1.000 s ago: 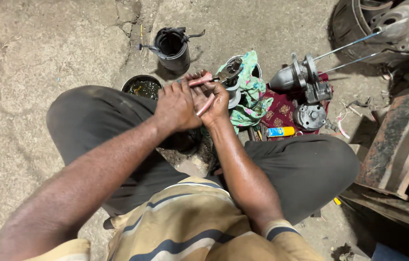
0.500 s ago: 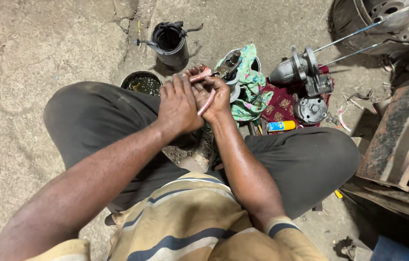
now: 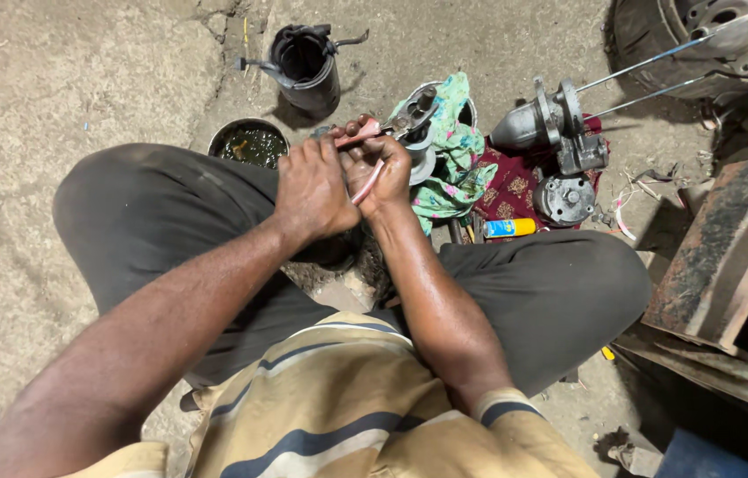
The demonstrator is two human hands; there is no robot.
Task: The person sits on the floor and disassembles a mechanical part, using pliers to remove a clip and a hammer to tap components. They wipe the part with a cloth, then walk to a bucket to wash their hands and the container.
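Plainly risky: both hands, left hand (image 3: 314,188) and right hand (image 3: 380,170), clenched together around pink-handled pliers (image 3: 365,158), jaws past the fingertips on a small metal part (image 3: 415,133), liable to slip into the oily bowl (image 3: 251,143).

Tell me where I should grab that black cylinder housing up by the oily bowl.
Probably the black cylinder housing is best taken around its outer wall from above: it stands upright, open end up, and thin metal arms jut from both sides, so a sideways approach would snag.

Rough concrete floor (image 3: 82,80); matt grey metal housing (image 3: 533,124); soft patterned cloth (image 3: 453,168); rusty metal frame (image 3: 728,248).
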